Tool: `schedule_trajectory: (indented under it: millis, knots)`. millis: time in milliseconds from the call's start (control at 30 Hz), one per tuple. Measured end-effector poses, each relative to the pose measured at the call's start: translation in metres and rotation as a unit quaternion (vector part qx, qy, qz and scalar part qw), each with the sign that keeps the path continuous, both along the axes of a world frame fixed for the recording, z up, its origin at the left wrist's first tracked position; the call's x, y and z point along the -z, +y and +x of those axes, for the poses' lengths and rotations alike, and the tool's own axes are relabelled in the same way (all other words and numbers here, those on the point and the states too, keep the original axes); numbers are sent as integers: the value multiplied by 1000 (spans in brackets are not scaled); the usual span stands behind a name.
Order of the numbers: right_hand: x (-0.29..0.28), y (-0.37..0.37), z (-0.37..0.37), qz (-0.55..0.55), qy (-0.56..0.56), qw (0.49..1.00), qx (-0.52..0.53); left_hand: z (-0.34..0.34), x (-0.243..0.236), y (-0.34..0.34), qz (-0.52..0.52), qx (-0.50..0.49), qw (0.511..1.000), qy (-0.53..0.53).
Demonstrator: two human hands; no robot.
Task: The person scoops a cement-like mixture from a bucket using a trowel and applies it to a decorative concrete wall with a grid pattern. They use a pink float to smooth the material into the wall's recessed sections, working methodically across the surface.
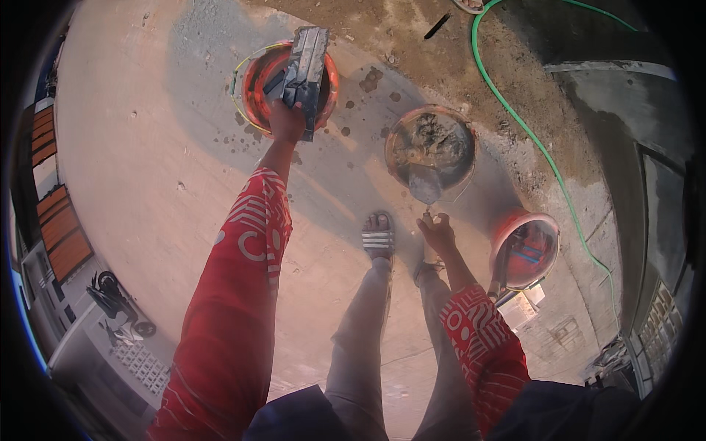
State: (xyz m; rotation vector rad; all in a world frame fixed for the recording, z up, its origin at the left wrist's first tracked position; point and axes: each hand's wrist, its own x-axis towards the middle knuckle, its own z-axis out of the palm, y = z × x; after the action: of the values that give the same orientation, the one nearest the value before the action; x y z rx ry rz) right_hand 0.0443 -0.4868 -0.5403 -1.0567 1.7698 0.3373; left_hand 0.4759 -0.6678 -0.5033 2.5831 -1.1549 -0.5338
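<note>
My left hand (pixel 287 117) grips a long grey plastering float (pixel 309 66), held over an orange bucket (pixel 330 92) at the upper middle, with dark items inside it. My right hand (pixel 437 234) is closed on the handle of a pointed trowel (pixel 425 184), whose blade is at the lower edge of a round bucket (pixel 465 132) holding wet grey mortar. My feet stand on pale concrete just below the two buckets, the left one in a striped slide sandal (pixel 376 239).
A pinkish bucket (pixel 548 242) with tools sits at my right, beside small pale boards (pixel 518 309). A green hose (pixel 547 158) runs along dirt near a concrete wall (pixel 640 125). A parked scooter (pixel 121 312) and brown panels (pixel 60 228) are at far left.
</note>
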Motion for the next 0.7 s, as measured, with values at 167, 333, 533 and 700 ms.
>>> schedule_trajectory:
  millis: [167,333,533,700]
  knots:
    - [23,20,3,6,-158,985,63,15,38,5,79,-9,995,61]
    - [-57,-11,20,44,-152,977,141,-9,12,20,25,-39,999,-13]
    - [-117,-37,8,18,-229,936,265,-147,-149,166,148,101,968,177]
    - [-104,-50,-11,-98,-114,983,106,-225,-302,321,505,135,829,202]
